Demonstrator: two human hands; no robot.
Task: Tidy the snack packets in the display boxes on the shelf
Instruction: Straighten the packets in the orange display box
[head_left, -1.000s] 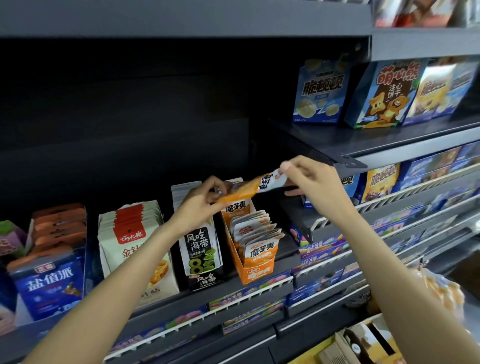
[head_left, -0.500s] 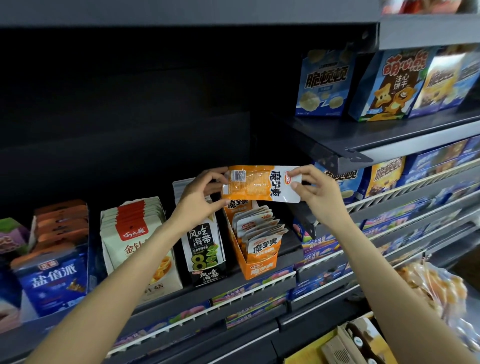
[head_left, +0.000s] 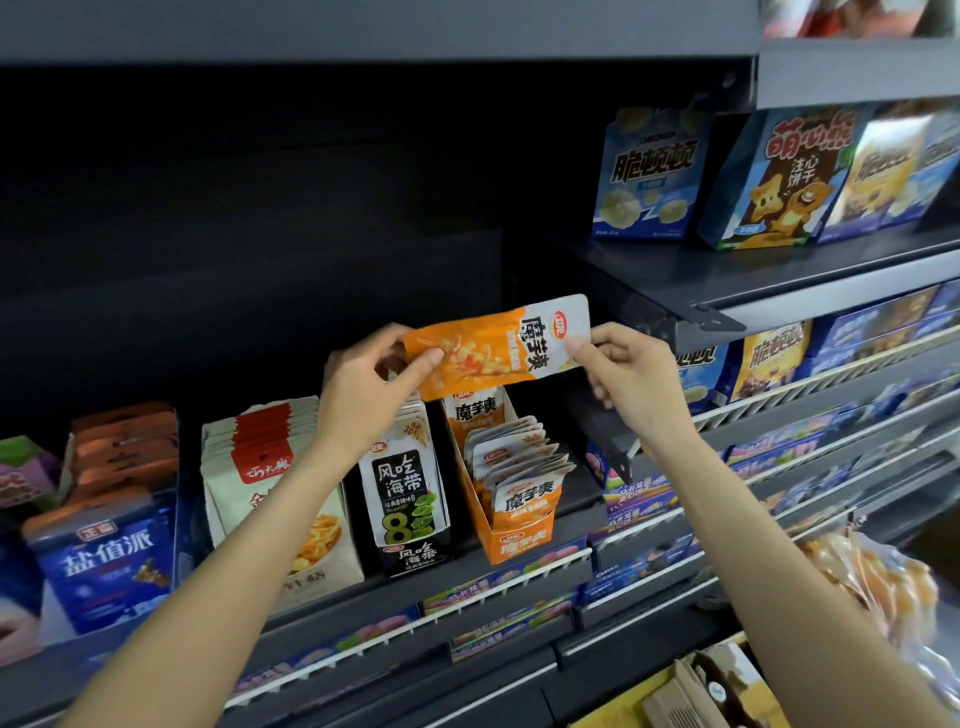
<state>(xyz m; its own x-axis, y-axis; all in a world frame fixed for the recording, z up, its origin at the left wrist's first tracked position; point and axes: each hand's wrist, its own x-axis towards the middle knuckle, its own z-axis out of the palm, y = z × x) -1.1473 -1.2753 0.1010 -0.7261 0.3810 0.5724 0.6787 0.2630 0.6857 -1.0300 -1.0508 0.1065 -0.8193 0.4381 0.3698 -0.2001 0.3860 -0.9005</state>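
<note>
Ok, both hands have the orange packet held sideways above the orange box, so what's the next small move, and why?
Probably turn the orange packet upright and lower it into the orange display box. The left hand and right hand pinch its two ends, holding it sideways above that box, whose packets carry the same label and stand upright, leaning forward.

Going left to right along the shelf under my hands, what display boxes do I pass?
Blue box → white box with red-topped packets → black seaweed box → orange box, directly below the orange packet held by both hands.
</note>
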